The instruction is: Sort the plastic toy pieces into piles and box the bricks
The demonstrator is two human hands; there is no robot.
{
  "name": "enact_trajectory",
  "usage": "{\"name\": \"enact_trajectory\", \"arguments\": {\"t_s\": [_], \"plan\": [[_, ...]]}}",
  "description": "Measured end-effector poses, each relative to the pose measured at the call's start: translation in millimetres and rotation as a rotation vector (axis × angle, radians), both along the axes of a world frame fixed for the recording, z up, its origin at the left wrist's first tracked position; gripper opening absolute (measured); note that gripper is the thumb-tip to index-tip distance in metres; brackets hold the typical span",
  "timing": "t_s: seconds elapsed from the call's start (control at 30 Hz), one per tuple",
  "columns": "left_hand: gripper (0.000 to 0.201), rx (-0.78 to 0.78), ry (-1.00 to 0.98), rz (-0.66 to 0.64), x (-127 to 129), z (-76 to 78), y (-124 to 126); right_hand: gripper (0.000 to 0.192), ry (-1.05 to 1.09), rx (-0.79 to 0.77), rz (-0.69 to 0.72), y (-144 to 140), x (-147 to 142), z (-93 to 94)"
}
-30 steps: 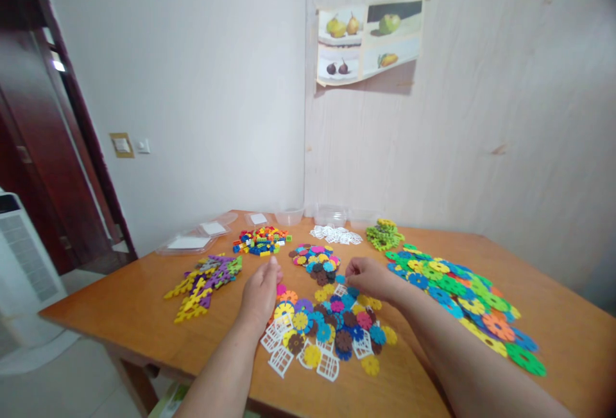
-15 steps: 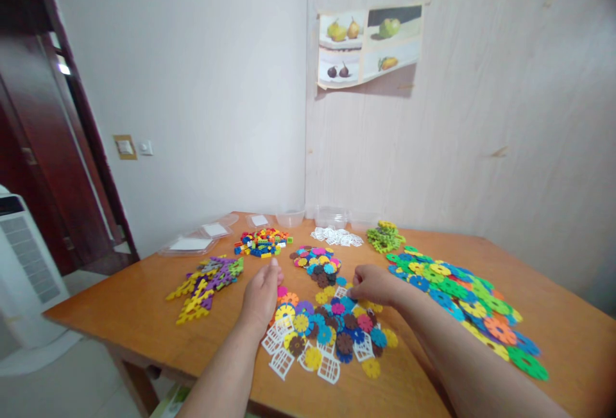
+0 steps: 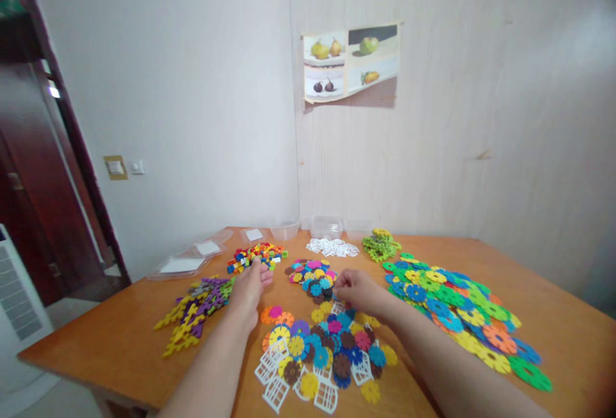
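Sorting step: right hand [image 3: 353, 291] pinches a small flower disc [image 3: 337, 305], left hand [image 3: 248, 289] lies flat and loose; next, lift it gently off the counter [image 3: 120, 341]

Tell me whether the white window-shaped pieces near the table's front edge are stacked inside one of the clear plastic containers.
No, the white window-shaped pieces lie flat on the bare wooden table, while the clear plastic containers stand at the far edge.

Left hand [image 3: 249, 289] by small bricks [image 3: 255, 255], right hand [image 3: 353, 289] pinching among coloured flower discs [image 3: 332, 338] on wooden table [image 3: 120, 341].
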State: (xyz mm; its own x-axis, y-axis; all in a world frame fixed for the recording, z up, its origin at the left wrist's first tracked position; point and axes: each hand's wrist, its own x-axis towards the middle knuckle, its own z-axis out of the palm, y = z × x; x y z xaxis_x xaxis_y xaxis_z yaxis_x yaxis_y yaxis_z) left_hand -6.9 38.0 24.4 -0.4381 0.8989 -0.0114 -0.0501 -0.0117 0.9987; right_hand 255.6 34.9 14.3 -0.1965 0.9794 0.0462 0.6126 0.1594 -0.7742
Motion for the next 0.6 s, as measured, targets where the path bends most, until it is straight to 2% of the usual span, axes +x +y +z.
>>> {"name": "enact_trajectory", "arguments": {"t_s": [0.1, 0.27, 0.43, 0.6], "plan": [[0.057, 0.112, 0.011, 0.025, 10.9, 3.6, 13.0, 0.01, -0.084, 0.052, 0.037, -3.6, -2.1, -3.1], [0.058, 0.255, 0.029, -0.05, 27.4, 3.3, 27.5, 0.031, -0.333, 0.207, 0.198, -20.8, -9.0, 2.8], [0.062, 0.261, 0.125, -0.077, 27.2, -5.6, 29.8, 0.024, -0.431, 0.153, 0.235, -24.4, -6.1, 11.8], [0.063, 0.226, 0.223, -0.126, 22.2, -11.2, 28.7, 0.017, -0.384, 0.159, 0.158, -12.5, 3.2, 11.2]]}}
